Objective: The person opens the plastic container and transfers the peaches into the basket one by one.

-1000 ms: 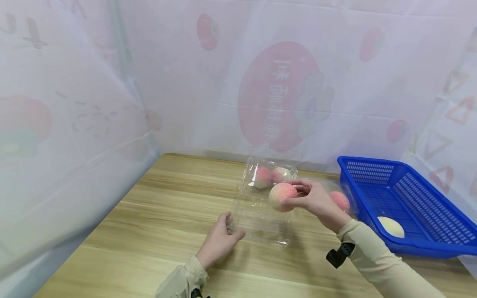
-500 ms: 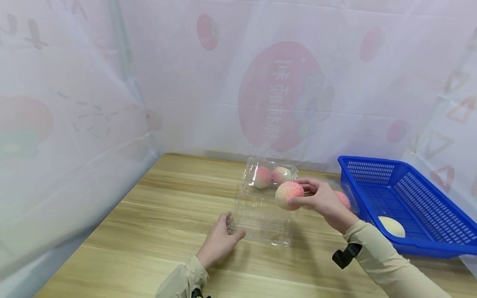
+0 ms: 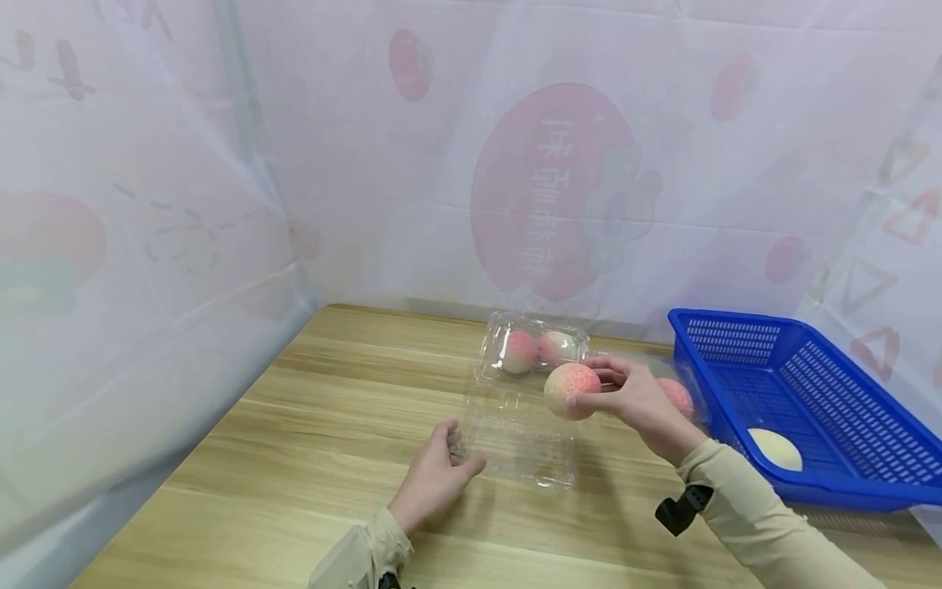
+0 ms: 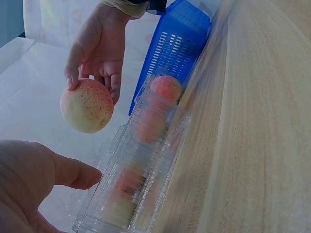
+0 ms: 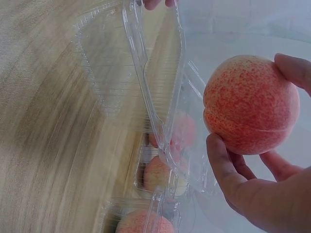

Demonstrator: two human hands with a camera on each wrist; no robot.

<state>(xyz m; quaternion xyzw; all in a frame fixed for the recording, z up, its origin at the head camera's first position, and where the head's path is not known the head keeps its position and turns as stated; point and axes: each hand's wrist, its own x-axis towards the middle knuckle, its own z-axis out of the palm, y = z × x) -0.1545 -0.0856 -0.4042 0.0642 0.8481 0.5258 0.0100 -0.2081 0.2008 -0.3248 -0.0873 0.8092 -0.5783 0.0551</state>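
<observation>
My right hand [image 3: 643, 407] holds a pink-and-cream peach [image 3: 568, 391] up between thumb and fingertips, above the table. Below and left of it stands a clear plastic clamshell box [image 3: 518, 446] with no fruit in it; its walls show in the right wrist view. At the box's left side, my left hand [image 3: 432, 478] grips the edge, thumb on the near side and fingers behind. Just behind is another clear box [image 3: 487, 360] with two peaches [image 3: 519, 352]. The right hand partly hides a third clear box holding a peach [image 3: 675, 397].
A blue perforated basket [image 3: 736, 313] stands at the right, with one pale fruit [image 3: 776, 449] near its front left corner. The wooden table [image 3: 309, 458] meets white printed curtains [image 3: 383, 229] at the back and left.
Over the last second, the right hand has moved slightly to the right with the peach, then held nearly still. The left hand and the box keep their place.
</observation>
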